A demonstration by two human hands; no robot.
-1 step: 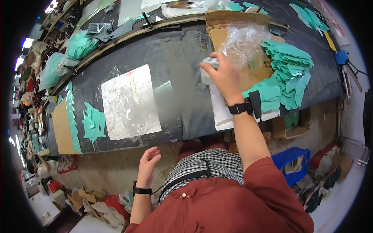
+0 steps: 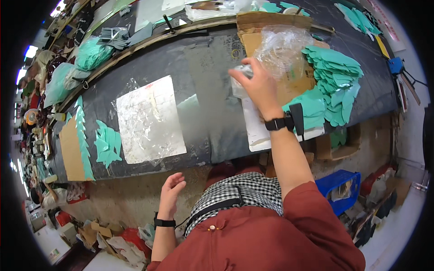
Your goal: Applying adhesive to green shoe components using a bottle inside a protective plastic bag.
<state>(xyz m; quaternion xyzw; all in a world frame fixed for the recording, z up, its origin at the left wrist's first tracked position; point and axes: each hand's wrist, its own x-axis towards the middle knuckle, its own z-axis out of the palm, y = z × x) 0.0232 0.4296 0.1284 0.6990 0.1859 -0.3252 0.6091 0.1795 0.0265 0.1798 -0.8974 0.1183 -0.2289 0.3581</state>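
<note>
My right hand [image 2: 260, 86] is over the table beside a cardboard sheet, its fingers closed around a translucent whitish plastic thing [image 2: 237, 88]. The fingers hide much of that thing, so I cannot tell whether it is a tub or a wad of film. Off the table's near edge hangs my left hand [image 2: 172, 192], holding nothing, with thumb and fingers apart and loosely bent. Crumpled clear plastic [image 2: 282, 49] lies on the cardboard sheet [image 2: 300, 86] just beyond the right hand. To its right are layered stacks of green cut pieces [image 2: 334, 74], with a white board [image 2: 257, 135] partly under them.
A white board with clear film [image 2: 151, 122] lies left on the dark table [image 2: 203, 149]. Further left are smaller green pieces [image 2: 108, 142] and brown cardboard [image 2: 72, 149]. A wooden rail [image 2: 199, 26] crosses behind. Below the table at right stands a blue crate [image 2: 337, 198].
</note>
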